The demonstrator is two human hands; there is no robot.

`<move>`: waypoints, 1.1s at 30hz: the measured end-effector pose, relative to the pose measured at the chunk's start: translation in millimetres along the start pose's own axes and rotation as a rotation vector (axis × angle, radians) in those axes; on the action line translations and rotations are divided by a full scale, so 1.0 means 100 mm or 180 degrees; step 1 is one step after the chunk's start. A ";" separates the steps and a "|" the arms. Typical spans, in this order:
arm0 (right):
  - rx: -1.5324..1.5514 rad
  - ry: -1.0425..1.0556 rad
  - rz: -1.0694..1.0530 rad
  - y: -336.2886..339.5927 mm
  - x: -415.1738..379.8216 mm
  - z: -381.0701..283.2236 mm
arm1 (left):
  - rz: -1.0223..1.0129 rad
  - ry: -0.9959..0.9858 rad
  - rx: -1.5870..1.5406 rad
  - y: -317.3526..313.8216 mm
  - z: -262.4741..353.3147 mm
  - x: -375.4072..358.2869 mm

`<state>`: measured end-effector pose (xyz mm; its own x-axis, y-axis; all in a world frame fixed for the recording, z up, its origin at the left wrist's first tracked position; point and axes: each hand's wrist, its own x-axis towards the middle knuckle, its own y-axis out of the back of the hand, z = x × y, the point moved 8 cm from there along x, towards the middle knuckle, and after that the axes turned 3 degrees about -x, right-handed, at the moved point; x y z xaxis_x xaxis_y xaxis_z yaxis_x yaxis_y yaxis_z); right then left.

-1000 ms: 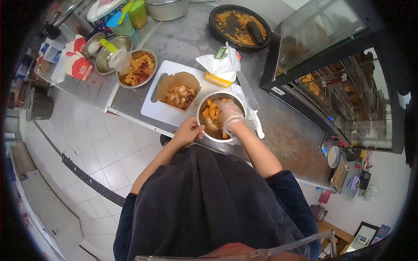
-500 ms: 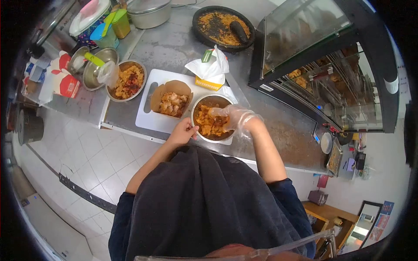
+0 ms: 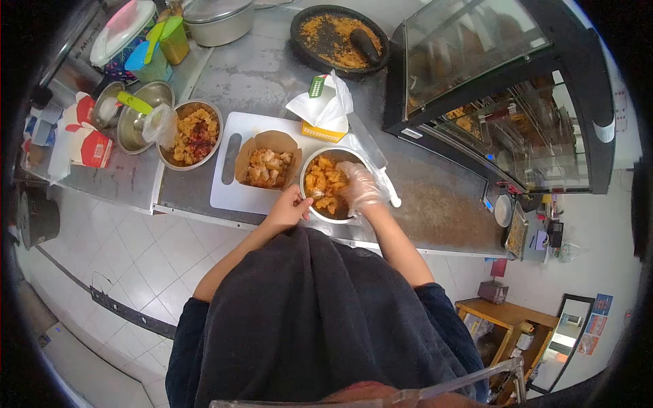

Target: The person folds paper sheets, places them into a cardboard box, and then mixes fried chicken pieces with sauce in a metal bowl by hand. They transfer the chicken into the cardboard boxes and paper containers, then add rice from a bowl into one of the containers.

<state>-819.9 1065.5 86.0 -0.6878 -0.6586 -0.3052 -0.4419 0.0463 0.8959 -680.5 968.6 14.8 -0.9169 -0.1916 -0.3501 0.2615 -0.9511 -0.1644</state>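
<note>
A round metal bowl [image 3: 308, 209] of orange-brown, sauce-coated food pieces [image 3: 321, 182], which look like fried chicken, stands near the counter's front edge. My left hand [image 3: 291, 207] pinches its lower left rim. In a clear plastic glove, my right hand [image 3: 360, 188] reaches into the bowl's right side, fingers curled down around some pieces; the fingertips are partly hidden. Just left of the bowl, an open brown paper box [image 3: 241, 160] of cut, browned meat pieces [image 3: 269, 168] rests on a white cutting board [image 3: 228, 194].
Farther left sits another metal bowl [image 3: 192, 165] of crumbly food with dark red sauce. A tissue box [image 3: 324, 130] stands behind my bowl. At the back lies a dark stone mortar [image 3: 299, 51] with a pestle [image 3: 366, 46]. A glass display cabinet [image 3: 490, 75] takes up the right side.
My right hand has shifted within the bowl, its fingers now lower at the right side, exposing more pieces on the left. My left hand stays on the rim. The view has shifted slightly.
</note>
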 end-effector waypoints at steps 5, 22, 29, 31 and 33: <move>0.0800 0.0027 -0.0414 0.41 -0.18 -0.17 | -0.0084 -0.0080 -0.0064 -0.01 0.07 0.01; 0.0095 -0.0236 0.0334 0.05 0.09 -0.35 | 0.0104 -0.0231 -0.0181 -0.04 0.06 0.00; 0.1344 0.0005 0.0124 0.37 -0.06 -0.14 | 0.0066 -0.0240 -0.0169 -0.04 0.05 -0.01; 0.0866 0.0239 0.0215 0.46 -0.11 -0.15 | 0.0052 -0.0259 -0.0189 -0.06 0.08 -0.02; 0.1386 0.0183 -0.0060 0.42 -0.13 -0.12 | 0.0088 -0.0243 -0.0139 -0.05 0.14 -0.04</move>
<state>-822.2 1066.6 131.3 -0.6496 -0.7025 -0.2908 -0.6641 0.3381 0.6669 -682.3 970.8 29.8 -0.9290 -0.2371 -0.2840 0.2984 -0.9341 -0.1961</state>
